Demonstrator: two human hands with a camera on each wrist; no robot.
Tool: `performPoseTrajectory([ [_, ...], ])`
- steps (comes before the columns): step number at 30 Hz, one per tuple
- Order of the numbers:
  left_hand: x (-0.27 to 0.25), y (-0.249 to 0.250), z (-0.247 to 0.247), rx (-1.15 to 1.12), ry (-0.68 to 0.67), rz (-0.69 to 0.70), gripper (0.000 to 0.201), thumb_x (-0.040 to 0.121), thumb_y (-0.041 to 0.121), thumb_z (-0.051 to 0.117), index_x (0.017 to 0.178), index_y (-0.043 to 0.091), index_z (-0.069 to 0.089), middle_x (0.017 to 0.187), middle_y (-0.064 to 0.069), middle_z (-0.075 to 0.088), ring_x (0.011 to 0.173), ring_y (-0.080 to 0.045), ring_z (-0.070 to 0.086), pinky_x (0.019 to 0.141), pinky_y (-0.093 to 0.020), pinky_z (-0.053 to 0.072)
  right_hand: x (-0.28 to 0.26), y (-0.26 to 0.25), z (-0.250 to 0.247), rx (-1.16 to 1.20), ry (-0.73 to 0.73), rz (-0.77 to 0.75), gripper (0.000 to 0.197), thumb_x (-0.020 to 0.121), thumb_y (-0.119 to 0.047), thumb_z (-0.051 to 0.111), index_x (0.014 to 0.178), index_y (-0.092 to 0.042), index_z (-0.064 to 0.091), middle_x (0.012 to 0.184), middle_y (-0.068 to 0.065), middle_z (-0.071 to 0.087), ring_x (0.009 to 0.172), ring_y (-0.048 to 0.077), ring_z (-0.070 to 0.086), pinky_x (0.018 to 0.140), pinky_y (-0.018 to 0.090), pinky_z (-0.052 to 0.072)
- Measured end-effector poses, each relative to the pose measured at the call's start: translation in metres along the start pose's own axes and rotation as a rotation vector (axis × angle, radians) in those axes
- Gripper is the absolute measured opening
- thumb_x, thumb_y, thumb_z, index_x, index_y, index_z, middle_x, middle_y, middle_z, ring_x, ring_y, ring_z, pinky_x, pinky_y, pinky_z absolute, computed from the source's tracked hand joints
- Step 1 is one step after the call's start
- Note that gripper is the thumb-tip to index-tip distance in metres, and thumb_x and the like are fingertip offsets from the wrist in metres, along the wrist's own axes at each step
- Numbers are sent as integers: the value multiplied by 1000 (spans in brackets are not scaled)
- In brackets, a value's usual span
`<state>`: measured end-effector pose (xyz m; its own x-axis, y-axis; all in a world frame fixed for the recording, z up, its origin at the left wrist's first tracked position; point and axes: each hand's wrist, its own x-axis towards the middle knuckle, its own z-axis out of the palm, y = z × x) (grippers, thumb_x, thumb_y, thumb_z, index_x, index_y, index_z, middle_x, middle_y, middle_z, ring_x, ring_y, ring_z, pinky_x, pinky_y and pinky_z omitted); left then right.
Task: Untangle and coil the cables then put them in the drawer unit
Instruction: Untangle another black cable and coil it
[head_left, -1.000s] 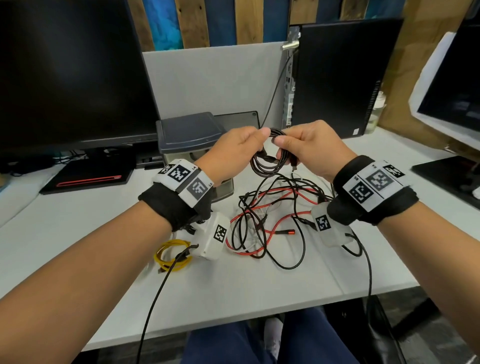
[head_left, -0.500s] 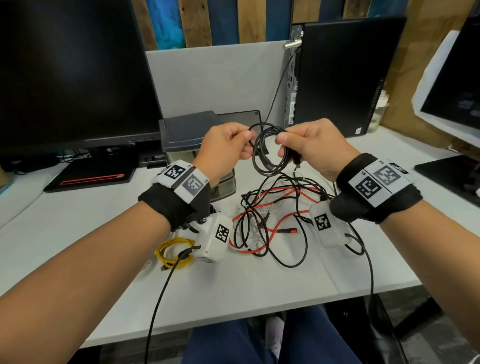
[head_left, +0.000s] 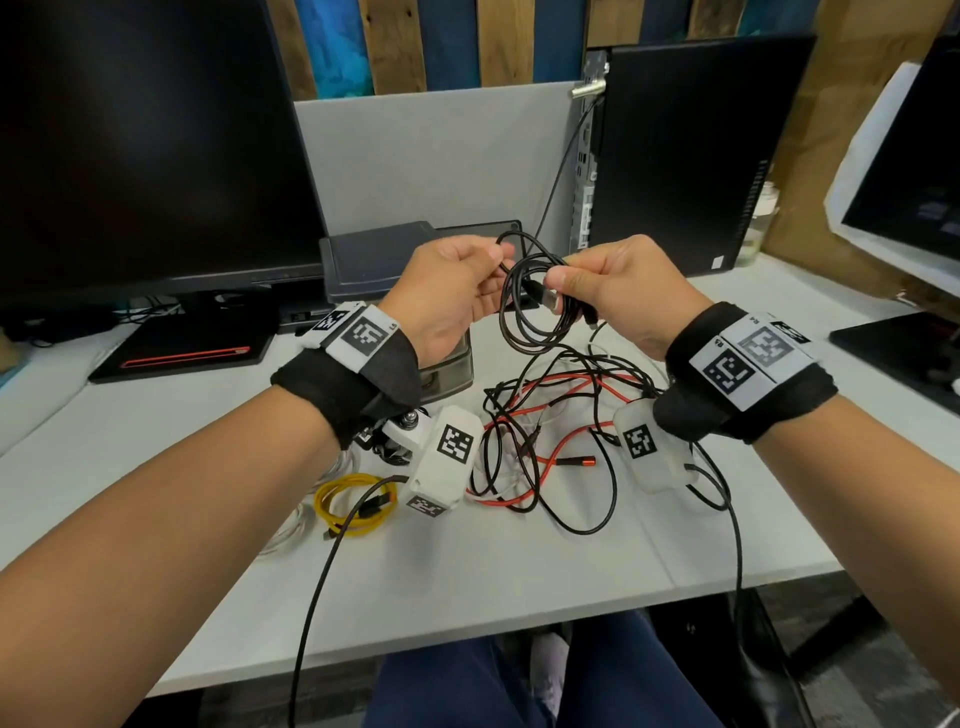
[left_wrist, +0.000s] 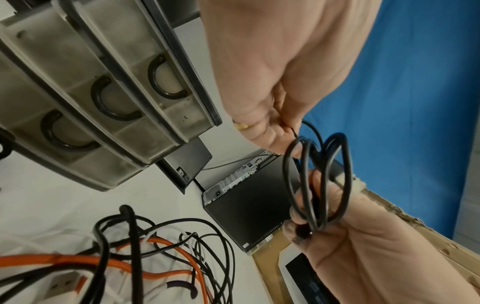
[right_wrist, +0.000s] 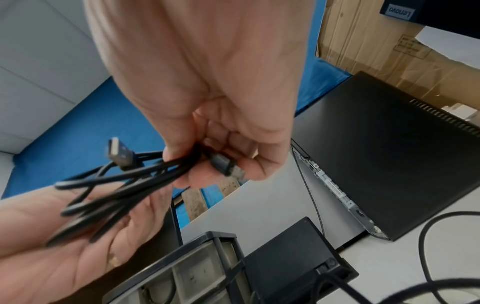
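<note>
Head view, far left: a dark monitor (head_left: 145, 145) stands at the back of the white desk (head_left: 467, 571), and a coiled yellow cable (head_left: 353, 506) lies near the front edge. Just right of it, the left hand (head_left: 447, 296) is up above the desk, thumb and fingers curled in a pinch on one strand of the black cable (head_left: 535, 306). Behind that hand sits the grey drawer unit (head_left: 374, 260); the left wrist view shows three shut drawers with dark curved handles. At centre the black cable hangs between both hands in several loose loops, clear of the desk. Below it a tangle of black, red and white cables (head_left: 545, 441) sprawls on the desk. On the right, the right hand (head_left: 623, 291) has its fingers closed round the gathered loops, with both plug ends at the fingertips in the right wrist view. Further right stands a black computer tower (head_left: 701, 156).
</note>
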<state>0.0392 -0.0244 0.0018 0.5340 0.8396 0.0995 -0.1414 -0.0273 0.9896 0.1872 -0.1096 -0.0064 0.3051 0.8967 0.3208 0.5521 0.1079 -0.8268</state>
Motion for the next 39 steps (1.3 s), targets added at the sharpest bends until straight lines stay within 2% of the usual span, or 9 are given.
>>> performPoseTrajectory([
  [6, -8, -4, 1, 146, -47, -70, 13, 97, 5, 49, 87, 11, 56, 79, -8, 67, 64, -14, 65, 66, -27, 58, 3, 2, 2, -28, 122, 6, 28, 93, -20, 59, 77, 0, 72, 71, 11, 66, 58, 8, 55, 58, 14, 43],
  [11, -12, -5, 12, 194, -9, -6, 30, 92, 38, 58, 87, 9, 62, 87, -13, 72, 82, -24, 71, 79, -34, 59, 5, 3, 5, -100, 223, -18, 33, 94, -22, 58, 68, -4, 68, 68, 15, 62, 61, 16, 53, 64, 26, 47],
  [17, -7, -12, 12, 356, 58, 68, 20, 94, 18, 57, 75, 15, 60, 75, -3, 69, 75, -17, 65, 80, -36, 56, 2, 1, 8, -12, 199, -14, 31, 91, -22, 61, 72, 0, 71, 75, 24, 64, 66, 20, 56, 72, 37, 52],
  [20, -8, -13, 10, 358, -4, 54, 24, 99, 20, 47, 79, 21, 58, 78, 3, 63, 74, -9, 57, 66, -14, 48, 0, 0, 8, 18, 136, -18, 27, 92, -21, 61, 78, 0, 72, 83, 26, 66, 73, 25, 60, 79, 41, 54],
  [24, -12, -11, 4, 303, -230, -65, 23, 99, 23, 43, 80, 25, 55, 86, 5, 58, 82, -8, 51, 82, -31, 34, -1, 2, 4, 93, 97, -13, 22, 92, -17, 60, 80, -4, 73, 82, 25, 67, 72, 22, 58, 71, 38, 51],
  [27, -18, -6, 1, 385, -346, -104, 12, 84, 27, 47, 79, 22, 57, 89, 5, 58, 88, -11, 50, 86, -33, 35, 0, 2, 4, 195, 82, 16, 18, 93, -8, 57, 107, -4, 69, 74, 7, 66, 67, 10, 60, 69, 20, 52],
  [30, -18, -4, 1, 459, -383, -135, 20, 74, 30, 46, 85, 18, 57, 95, 0, 55, 91, -13, 47, 83, -32, 39, 2, 2, 6, 277, 50, 22, 27, 94, -1, 53, 119, -3, 61, 77, 4, 64, 68, 10, 63, 73, 22, 56],
  [34, -14, -9, 1, 454, -453, -215, 13, 98, 13, 45, 92, 23, 48, 85, 0, 52, 76, -13, 52, 75, -31, 47, 1, 0, 7, 262, -23, 41, 19, 98, -1, 43, 96, -9, 60, 74, 5, 56, 64, 12, 58, 69, 23, 56],
  [39, -9, -12, 2, 456, -242, -139, 21, 89, 6, 62, 101, 12, 47, 94, -15, 61, 64, -12, 56, 57, -19, 52, 2, 3, 8, 209, -24, 69, 23, 99, -8, 40, 89, -16, 59, 62, 1, 46, 50, 5, 51, 81, 49, 52],
])
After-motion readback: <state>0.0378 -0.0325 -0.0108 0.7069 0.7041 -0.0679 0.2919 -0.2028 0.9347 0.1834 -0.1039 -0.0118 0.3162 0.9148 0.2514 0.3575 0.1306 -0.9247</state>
